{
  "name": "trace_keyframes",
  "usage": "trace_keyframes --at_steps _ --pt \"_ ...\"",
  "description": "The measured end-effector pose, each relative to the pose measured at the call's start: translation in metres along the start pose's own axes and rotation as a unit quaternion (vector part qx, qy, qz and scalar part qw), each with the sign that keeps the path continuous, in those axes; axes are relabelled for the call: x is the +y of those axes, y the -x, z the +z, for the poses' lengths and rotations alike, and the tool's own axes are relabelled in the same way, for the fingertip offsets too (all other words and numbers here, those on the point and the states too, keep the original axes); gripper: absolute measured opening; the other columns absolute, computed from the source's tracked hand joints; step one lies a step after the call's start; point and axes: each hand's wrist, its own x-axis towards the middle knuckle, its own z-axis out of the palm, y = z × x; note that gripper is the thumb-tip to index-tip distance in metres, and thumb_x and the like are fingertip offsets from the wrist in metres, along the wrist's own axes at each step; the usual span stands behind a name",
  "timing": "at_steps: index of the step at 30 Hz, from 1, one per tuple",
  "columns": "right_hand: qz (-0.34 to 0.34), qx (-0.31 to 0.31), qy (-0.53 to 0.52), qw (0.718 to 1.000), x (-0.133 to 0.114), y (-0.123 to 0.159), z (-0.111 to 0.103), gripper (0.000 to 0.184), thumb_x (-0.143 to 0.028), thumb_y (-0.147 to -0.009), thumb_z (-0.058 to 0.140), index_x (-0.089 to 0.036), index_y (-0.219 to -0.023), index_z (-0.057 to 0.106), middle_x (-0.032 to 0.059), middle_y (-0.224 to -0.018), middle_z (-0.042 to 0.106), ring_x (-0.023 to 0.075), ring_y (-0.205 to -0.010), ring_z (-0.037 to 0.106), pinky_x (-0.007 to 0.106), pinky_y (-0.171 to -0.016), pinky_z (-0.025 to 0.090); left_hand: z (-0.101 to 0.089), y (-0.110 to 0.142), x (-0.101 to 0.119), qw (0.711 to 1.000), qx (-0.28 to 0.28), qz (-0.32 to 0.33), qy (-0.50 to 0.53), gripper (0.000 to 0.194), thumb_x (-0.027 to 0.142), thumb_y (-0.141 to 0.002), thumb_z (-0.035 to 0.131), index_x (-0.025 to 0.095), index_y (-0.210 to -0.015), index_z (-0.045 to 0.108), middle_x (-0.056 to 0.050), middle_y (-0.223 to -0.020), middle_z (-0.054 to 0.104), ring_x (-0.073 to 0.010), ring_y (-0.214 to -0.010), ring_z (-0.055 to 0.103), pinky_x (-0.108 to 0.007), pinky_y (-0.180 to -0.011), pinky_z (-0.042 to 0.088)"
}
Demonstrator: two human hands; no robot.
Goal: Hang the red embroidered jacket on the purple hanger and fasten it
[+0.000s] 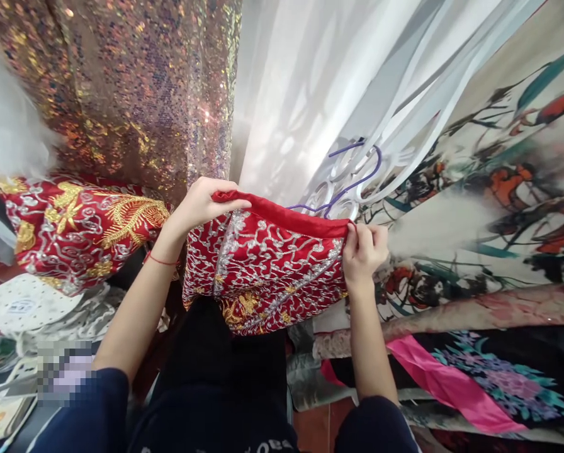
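Observation:
A red skirt-like garment (282, 264) with silver and gold embroidery hangs in front of me, its plain red waistband (286, 217) stretched between both hands. My left hand (211, 201) pinches the band's left end, thumb lying along the front. At the right end, my right hand (363, 251) is closed around the band with curled fingers. Just behind the band, between my hands, a purple wire hanger (364, 179) shows its hook; its lower part is hidden by the cloth.
Another red embroidered garment (84, 229) lies at left, below a sequined cloth (121, 82). White sheer fabric (301, 82) and a white scrolled frame (433, 132) stand ahead. Floral-printed cloth (508, 170) covers the right, above folded black fabric with a pink band (452, 384).

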Motion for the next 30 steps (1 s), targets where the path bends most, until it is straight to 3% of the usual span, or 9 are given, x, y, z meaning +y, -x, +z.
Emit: trace_keyframes --at_steps 4,8,10,12,14,15,17,19,30 --pt "0.008 0.049 0.040 0.998 -0.016 -0.004 -0.008 0.022 -0.035 -0.098 0.056 -0.020 -0.089 0.069 0.0102 -0.081 0.063 0.0223 -0.077 0.059 0.038 -0.071 0.046 0.003 0.004 -0.005 0.997 -0.028 0.044 -0.051 0.037 0.053 -0.091 0.063 0.019 -0.087 0.074 -0.001 -0.070 0.064 -0.0118 -0.062 0.050 -0.027 -0.064 0.038" --pt "0.020 0.174 0.044 0.984 -0.079 0.007 -0.020 0.012 -0.018 -0.089 0.062 -0.023 -0.098 0.068 0.0136 -0.090 0.066 0.0289 -0.093 0.059 0.047 -0.081 0.046 0.015 0.007 -0.011 0.993 -0.030 0.041 -0.107 0.038 0.054 -0.094 0.058 0.020 -0.087 0.073 0.000 -0.067 0.061 -0.0123 -0.060 0.049 -0.027 -0.064 0.036" --pt "-0.022 0.108 -0.060 0.992 -0.126 0.025 -0.020 0.014 -0.016 -0.089 0.058 -0.025 -0.097 0.066 0.0075 -0.080 0.065 0.0226 -0.079 0.061 0.039 -0.074 0.047 0.020 0.007 -0.013 0.992 -0.044 0.041 -0.108 0.038 0.054 -0.094 0.057 0.020 -0.088 0.073 0.000 -0.068 0.062 -0.0124 -0.061 0.050 -0.027 -0.065 0.036" --pt "0.003 -0.060 -0.178 0.982 -0.174 0.050 -0.011 0.015 -0.017 -0.092 0.052 -0.022 -0.095 0.065 0.0018 -0.071 0.065 0.0163 -0.066 0.061 0.031 -0.067 0.045 0.022 0.007 -0.015 0.992 -0.051 0.045 -0.103 0.036 0.052 -0.095 0.058 0.020 -0.089 0.073 0.000 -0.069 0.063 -0.0120 -0.062 0.050 -0.026 -0.065 0.037" --pt "0.164 -0.240 -0.242 0.926 -0.216 0.076 0.005 0.018 -0.023 -0.096 0.050 -0.020 -0.100 0.067 0.0006 -0.071 0.069 0.0138 -0.061 0.062 0.027 -0.064 0.045 0.021 0.008 -0.014 0.993 -0.052 0.049 -0.099 0.034 0.051 -0.095 0.058 0.020 -0.090 0.072 0.001 -0.069 0.063 -0.0113 -0.062 0.049 -0.026 -0.066 0.037" --pt "0.254 -0.319 -0.269 0.873 -0.231 0.087 0.014 0.018 -0.030 -0.096 0.053 -0.020 -0.102 0.067 -0.0004 -0.071 0.070 0.0138 -0.059 0.062 0.026 -0.062 0.044 0.020 0.009 -0.013 0.993 -0.051 0.049 -0.098 0.034 0.050 -0.095 0.058 0.019 -0.089 0.072 0.001 -0.069 0.062 -0.0112 -0.062 0.048 -0.026 -0.066 0.037" --pt "0.396 -0.381 -0.323 0.770 -0.253 0.105 0.031 0.020 -0.039 -0.094 0.058 -0.021 -0.094 0.067 -0.0005 -0.070 0.072 0.0148 -0.059 0.064 0.025 -0.061 0.044 0.019 0.011 -0.011 0.993 -0.054 0.047 -0.097 0.033 0.049 -0.095 0.059 0.019 -0.088 0.071 0.001 -0.069 0.061 -0.0110 -0.061 0.046 -0.026 -0.065 0.037" --pt "0.478 -0.370 -0.346 0.717 -0.262 0.116 0.044 0.023 -0.044 -0.091 0.061 -0.022 -0.087 0.066 0.0005 -0.070 0.073 0.0159 -0.061 0.065 0.025 -0.062 0.044 0.018 0.014 -0.009 0.993 -0.058 0.043 -0.095 0.033 0.049 -0.095 0.059 0.019 -0.086 0.069 0.002 -0.067 0.057 -0.0110 -0.061 0.044 -0.026 -0.064 0.036" --pt "0.619 -0.218 -0.457 0.601 -0.272 0.140 0.079 0.028 -0.048 -0.088 0.053 -0.020 -0.092 0.055 -0.0041 -0.060 0.064 0.0107 -0.041 0.054 0.023 -0.045 0.042 0.033 0.029 -0.005 0.996 -0.038 0.020 -0.075 0.035 0.050 -0.094 0.058 0.018 -0.082 0.068 0.002 -0.064 0.056 -0.0115 -0.061 0.042 -0.025 -0.061 0.034"
